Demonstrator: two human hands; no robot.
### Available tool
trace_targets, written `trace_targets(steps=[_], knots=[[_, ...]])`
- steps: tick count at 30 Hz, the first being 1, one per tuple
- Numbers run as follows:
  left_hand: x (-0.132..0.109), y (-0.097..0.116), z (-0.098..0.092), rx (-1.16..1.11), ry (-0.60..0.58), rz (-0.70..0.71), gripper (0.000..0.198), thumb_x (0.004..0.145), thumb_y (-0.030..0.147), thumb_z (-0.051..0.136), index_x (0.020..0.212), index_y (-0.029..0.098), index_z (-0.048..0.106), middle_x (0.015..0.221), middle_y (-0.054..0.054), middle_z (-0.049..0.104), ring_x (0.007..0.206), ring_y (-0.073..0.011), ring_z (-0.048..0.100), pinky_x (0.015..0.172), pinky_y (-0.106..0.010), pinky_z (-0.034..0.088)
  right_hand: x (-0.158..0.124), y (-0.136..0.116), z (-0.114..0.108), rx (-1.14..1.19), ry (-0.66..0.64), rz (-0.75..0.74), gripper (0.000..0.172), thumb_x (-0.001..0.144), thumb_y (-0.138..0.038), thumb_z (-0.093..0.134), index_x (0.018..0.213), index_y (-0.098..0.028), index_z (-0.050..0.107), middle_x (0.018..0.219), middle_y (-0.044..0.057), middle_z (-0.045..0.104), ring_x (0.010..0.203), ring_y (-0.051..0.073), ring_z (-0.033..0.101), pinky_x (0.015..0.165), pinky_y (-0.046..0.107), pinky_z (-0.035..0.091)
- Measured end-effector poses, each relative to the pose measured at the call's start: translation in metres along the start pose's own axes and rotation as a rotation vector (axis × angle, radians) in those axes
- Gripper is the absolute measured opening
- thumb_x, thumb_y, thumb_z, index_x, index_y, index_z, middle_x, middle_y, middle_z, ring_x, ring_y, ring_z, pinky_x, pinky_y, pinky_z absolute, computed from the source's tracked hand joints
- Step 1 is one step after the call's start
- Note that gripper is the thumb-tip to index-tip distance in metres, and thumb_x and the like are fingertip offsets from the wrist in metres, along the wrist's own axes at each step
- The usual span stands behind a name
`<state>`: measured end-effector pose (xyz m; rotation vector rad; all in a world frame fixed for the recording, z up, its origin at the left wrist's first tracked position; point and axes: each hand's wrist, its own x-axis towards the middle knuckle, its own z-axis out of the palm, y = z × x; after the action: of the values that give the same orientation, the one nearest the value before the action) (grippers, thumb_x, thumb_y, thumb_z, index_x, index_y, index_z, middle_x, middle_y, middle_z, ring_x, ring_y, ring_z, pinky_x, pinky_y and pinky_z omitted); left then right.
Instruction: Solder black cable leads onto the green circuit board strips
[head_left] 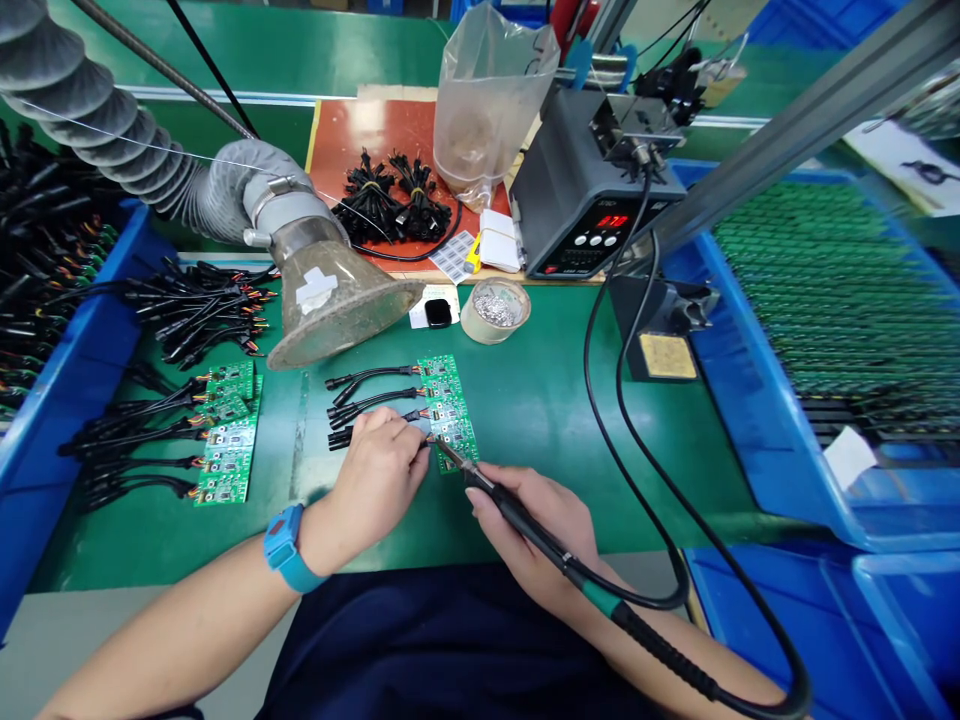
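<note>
My right hand (540, 530) is closed around a soldering iron (517, 515), whose tip touches or nearly touches the lower part of a green circuit board panel (450, 400). Pinched at the panel's left edge, my left hand (382, 465) holds a black cable (341, 438); its fingertips partly hide the wire ends. Above that hand, more black cables (382, 395) run from the panel out to the left. A second panel of boards (229, 450) with black cables attached lies further left on the green mat (525, 400).
A fume extractor hood (337, 300) hangs at the left above the mat. Behind are a tub of solder bits (495, 310) and a soldering station (592, 190). An iron stand (660, 330) is to the right. Blue bins (750, 420) flank both sides. The iron's cord (637, 430) loops at right.
</note>
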<state>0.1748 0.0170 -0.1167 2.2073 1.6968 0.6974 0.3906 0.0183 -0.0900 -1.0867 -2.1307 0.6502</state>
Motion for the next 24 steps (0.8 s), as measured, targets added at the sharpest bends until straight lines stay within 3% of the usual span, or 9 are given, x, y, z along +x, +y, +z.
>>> trace_targets(steps=[9, 24], knots=[[0.0004, 0.0004, -0.0013, 0.002, -0.012, 0.006, 0.012, 0.096, 0.016, 0.06, 0.086, 0.017, 0.067, 0.078, -0.006, 0.064, 0.086, -0.0262, 0.054, 0.078, -0.042, 0.042, 0.0063, -0.0063, -0.0051, 0.01, 0.065, 0.005, 0.012, 0.098, -0.023, 0.064, 0.11, -0.019, 0.065, 0.081, 0.002, 0.077, 0.065, 0.017, 0.075, 0.071, 0.029, 0.065], [0.0035, -0.0044, -0.0036, -0.005, -0.049, -0.013, 0.008, 0.094, 0.018, 0.065, 0.089, 0.019, 0.071, 0.079, -0.006, 0.065, 0.086, -0.0257, 0.055, 0.076, -0.04, 0.042, 0.0048, -0.0002, 0.0012, 0.003, 0.028, -0.011, 0.015, 0.099, -0.023, 0.065, 0.113, -0.019, 0.064, 0.084, 0.003, 0.076, 0.07, 0.017, 0.075, 0.072, 0.028, 0.064]])
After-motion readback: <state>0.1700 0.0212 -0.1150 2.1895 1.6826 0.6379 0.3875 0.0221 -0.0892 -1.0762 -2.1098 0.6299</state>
